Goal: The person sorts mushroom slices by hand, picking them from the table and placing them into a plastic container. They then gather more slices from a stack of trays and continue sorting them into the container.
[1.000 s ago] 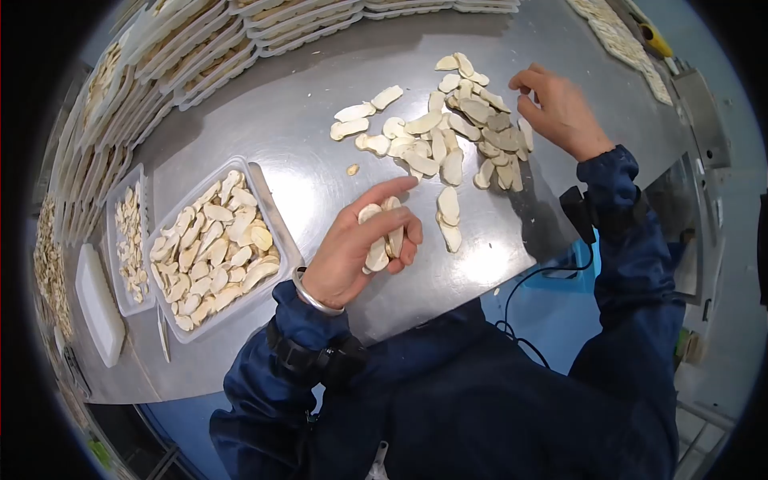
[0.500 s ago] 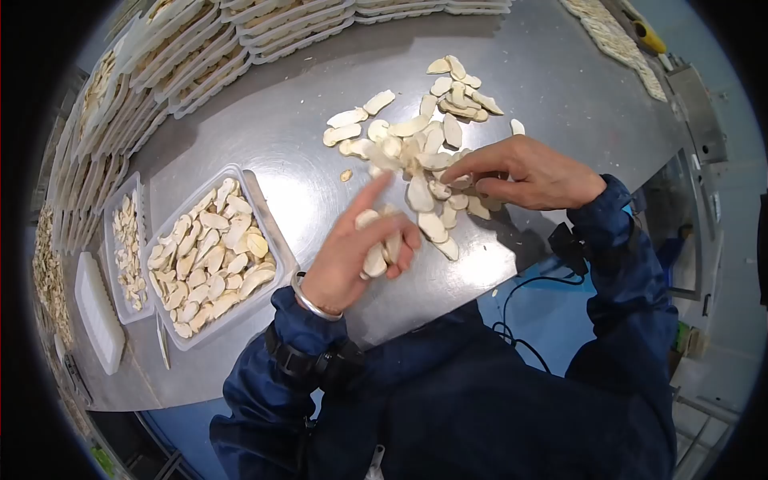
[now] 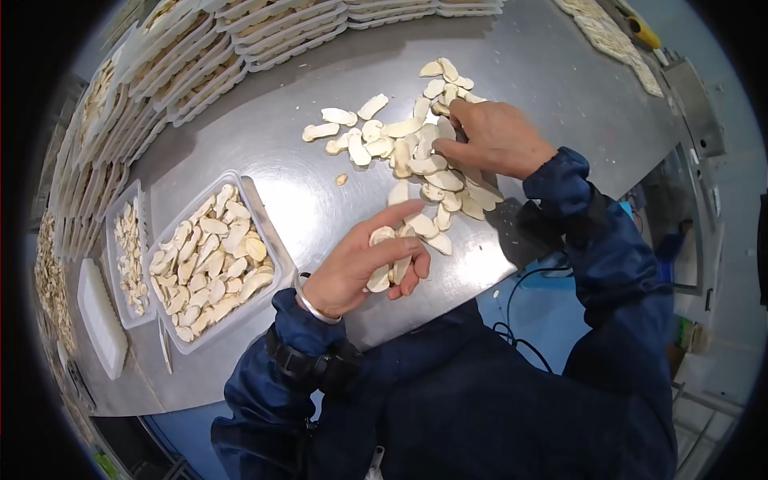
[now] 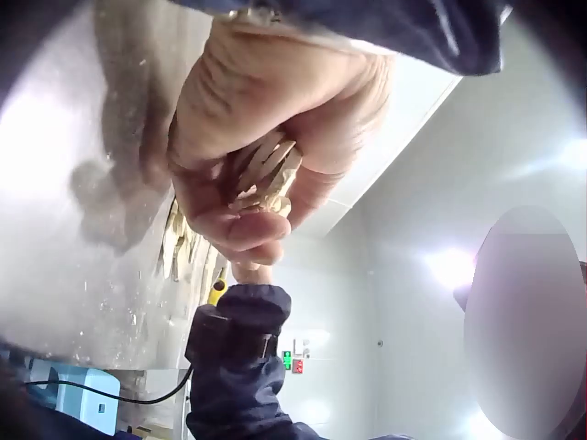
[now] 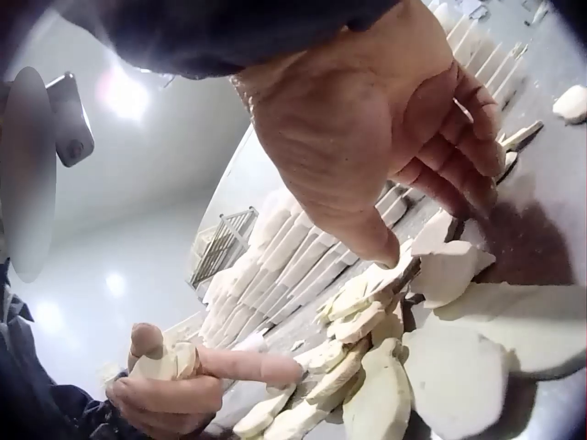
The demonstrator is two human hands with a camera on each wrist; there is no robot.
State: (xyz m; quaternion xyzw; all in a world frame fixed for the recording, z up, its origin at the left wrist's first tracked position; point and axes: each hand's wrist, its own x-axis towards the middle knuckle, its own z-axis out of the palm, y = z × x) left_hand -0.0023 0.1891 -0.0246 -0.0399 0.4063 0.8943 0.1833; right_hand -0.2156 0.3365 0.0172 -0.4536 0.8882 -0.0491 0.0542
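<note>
Several pale mushroom slices (image 3: 380, 280) are gripped in my left hand (image 3: 344, 268), fingers curled round them and the index finger pointing out towards the pile. In the left wrist view the edges of the held slices (image 4: 266, 174) show between thumb and fingers. A loose pile of mushroom slices (image 3: 428, 164) lies spread on the metal table (image 3: 312, 192). Over its right side is my right hand (image 3: 504, 140), thumb and fingertips down at the slices. The right wrist view shows those fingers loosely bent and apart, with the thumb tip at the slices (image 5: 358, 302).
To the left stands a clear plastic box (image 3: 192, 347) filled with slices, beside a narrower tray (image 3: 138, 322) of small pieces and a white lid (image 3: 102, 328). Stacked trays of slices (image 3: 288, 48) line the table's far and left sides. A yellow-handled tool (image 3: 642, 32) lies far right.
My right hand has come from beside the pile onto it, then moved farther back across the slices. Slices have shifted towards the near edge. My left hand keeps its slices.
</note>
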